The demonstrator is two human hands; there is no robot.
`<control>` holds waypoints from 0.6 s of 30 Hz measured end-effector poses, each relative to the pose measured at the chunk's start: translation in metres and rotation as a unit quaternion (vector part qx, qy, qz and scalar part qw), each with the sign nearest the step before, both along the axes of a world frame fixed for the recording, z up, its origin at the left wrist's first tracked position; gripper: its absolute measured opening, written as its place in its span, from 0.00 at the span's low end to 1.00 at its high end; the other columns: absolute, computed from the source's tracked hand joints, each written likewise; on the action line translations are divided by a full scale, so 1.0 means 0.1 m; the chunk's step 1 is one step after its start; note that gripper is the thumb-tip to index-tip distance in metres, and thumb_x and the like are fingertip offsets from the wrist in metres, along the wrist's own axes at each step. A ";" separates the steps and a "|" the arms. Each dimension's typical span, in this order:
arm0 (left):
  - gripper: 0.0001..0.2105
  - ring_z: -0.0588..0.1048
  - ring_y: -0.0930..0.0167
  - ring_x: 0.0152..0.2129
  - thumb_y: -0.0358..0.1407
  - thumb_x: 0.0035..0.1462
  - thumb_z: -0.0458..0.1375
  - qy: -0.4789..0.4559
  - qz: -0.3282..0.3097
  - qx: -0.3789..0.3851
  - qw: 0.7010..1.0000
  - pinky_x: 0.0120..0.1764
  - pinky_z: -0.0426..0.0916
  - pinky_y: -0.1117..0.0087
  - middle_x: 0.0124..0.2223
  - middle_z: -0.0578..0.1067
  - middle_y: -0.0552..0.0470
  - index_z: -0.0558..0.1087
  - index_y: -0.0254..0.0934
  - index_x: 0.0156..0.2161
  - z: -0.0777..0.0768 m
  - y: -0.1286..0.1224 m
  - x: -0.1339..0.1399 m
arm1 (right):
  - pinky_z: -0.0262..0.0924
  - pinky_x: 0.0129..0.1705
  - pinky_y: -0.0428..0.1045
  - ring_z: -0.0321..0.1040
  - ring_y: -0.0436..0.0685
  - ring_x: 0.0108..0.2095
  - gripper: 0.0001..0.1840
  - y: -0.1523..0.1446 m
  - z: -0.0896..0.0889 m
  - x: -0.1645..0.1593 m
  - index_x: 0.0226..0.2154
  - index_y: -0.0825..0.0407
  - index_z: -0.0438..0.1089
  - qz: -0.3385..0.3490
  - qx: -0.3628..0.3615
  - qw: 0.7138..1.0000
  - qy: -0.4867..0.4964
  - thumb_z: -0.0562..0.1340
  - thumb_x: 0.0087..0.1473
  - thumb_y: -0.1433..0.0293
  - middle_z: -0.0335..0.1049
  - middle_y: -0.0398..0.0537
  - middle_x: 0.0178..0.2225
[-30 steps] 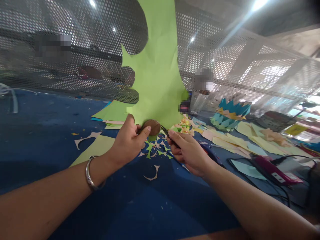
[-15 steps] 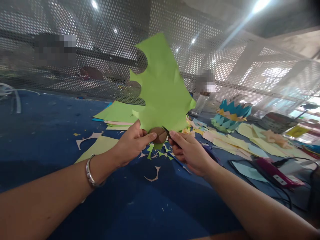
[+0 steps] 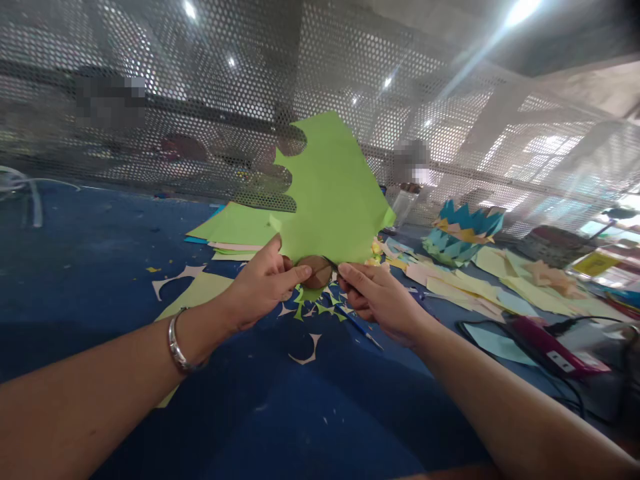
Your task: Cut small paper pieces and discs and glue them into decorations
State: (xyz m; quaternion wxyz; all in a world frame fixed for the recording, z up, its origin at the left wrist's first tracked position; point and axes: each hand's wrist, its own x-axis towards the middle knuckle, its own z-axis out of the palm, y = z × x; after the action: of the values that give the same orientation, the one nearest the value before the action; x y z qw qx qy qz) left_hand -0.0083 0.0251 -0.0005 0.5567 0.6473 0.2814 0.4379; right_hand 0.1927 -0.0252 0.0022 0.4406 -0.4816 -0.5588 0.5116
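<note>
Green paper [image 3: 335,193] stands raised before me, with rounded bites cut from its left edge. At its lower edge lies a round brown disc [image 3: 317,273], with a line across its face. My left hand [image 3: 273,283] pinches the disc and paper together between thumb and fingers. My right hand [image 3: 373,290] is closed at the disc's right side around small dark scissors [image 3: 330,261]; the fingers hide most of them. The blades meet the paper along the disc's upper right rim. Below the hands, green and pale paper scraps [image 3: 320,308] are scattered.
Green sheets [image 3: 245,227] are stacked behind my left hand. A blue pen-like tool [image 3: 363,328] lies below my right hand. To the right are pale paper pieces [image 3: 450,287], a zigzag paper crown [image 3: 460,230] and a magenta power strip [image 3: 555,347] with black cables. Perforated metal mesh [image 3: 215,87] rises behind.
The green paper's top has dropped and tilted away from me. The scissors' blades have moved along the disc's rim, and my right hand has come slightly nearer the paper.
</note>
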 end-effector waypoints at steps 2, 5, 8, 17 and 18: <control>0.25 0.61 0.77 0.17 0.38 0.59 0.66 0.009 -0.009 0.002 1.000 0.21 0.49 0.72 0.25 0.68 0.60 0.64 0.40 0.58 -0.01 0.02 -0.02 | 0.32 0.17 0.41 0.34 0.44 0.19 0.23 0.01 0.00 0.02 0.27 0.50 0.61 0.008 -0.002 1.000 -0.009 0.60 0.64 0.51 0.43 0.31 0.19; 0.25 0.61 0.77 0.17 0.39 0.58 0.67 0.007 -0.021 -0.005 1.000 0.21 0.48 0.71 0.24 0.68 0.60 0.64 0.39 0.57 -0.02 0.05 -0.04 | 0.32 0.17 0.41 0.34 0.44 0.18 0.22 0.01 0.00 0.03 0.27 0.50 0.60 0.009 0.004 1.000 -0.019 0.59 0.66 0.53 0.42 0.31 0.19; 0.23 0.62 0.77 0.17 0.39 0.58 0.67 0.008 -0.017 -0.013 1.000 0.21 0.48 0.71 0.24 0.68 0.59 0.64 0.38 0.54 -0.02 0.05 -0.04 | 0.31 0.17 0.41 0.34 0.44 0.18 0.22 0.02 0.01 0.03 0.27 0.50 0.60 0.009 0.006 1.000 -0.029 0.58 0.67 0.54 0.42 0.31 0.19; 0.20 0.65 0.76 0.18 0.39 0.57 0.68 0.023 -0.019 -0.003 1.000 0.22 0.49 0.71 0.28 0.73 0.55 0.63 0.39 0.48 -0.04 0.05 -0.02 | 0.32 0.17 0.42 0.34 0.44 0.18 0.23 0.02 0.00 0.05 0.26 0.50 0.59 0.017 0.013 0.998 -0.053 0.58 0.66 0.53 0.43 0.31 0.18; 0.20 0.65 0.76 0.18 0.38 0.57 0.68 0.020 -0.019 -0.005 1.000 0.22 0.49 0.71 0.28 0.74 0.55 0.63 0.39 0.49 -0.04 0.06 -0.02 | 0.32 0.17 0.42 0.34 0.44 0.18 0.23 0.03 0.00 0.06 0.26 0.50 0.59 0.018 0.014 0.998 -0.055 0.58 0.66 0.53 0.43 0.31 0.18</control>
State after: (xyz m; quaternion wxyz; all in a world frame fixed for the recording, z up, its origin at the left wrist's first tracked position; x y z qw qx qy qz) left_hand -0.0102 0.0308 -0.0044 0.5625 0.6584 0.2822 0.4129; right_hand 0.1987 -0.0223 0.0023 0.4068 -0.4927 -0.5979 0.4840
